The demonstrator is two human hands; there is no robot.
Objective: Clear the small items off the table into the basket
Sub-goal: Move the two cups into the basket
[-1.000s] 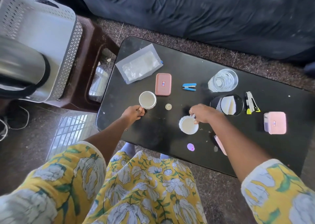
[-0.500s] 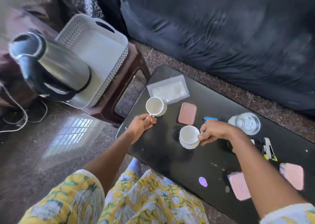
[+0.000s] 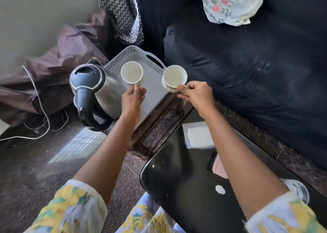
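My left hand [image 3: 133, 98] grips the handle of a white cup [image 3: 131, 72] and holds it over the inside of the grey perforated basket [image 3: 134, 56]. My right hand [image 3: 196, 94] pinches a second white cup [image 3: 174, 77] by its handle, level with the basket's right rim. The basket sits on a brown stool [image 3: 164, 124] left of the black table [image 3: 177, 179]. On the table lie a clear plastic pouch [image 3: 198, 137], a pink box [image 3: 218, 167] partly hidden by my right arm, a small white disc [image 3: 220, 189] and a glass [image 3: 299, 192] at the right edge.
A steel electric kettle [image 3: 92, 91] with a black handle stands in the basket's left part, close to my left hand. A dark sofa [image 3: 256, 73] runs behind the table with a floral cloth [image 3: 231, 2] on it. Cables [image 3: 40, 112] and dark fabric lie on the floor at left.
Both hands lifted their cups off the table and carried them left and away to the basket. The view swung left, so most of the table's items left the frame.
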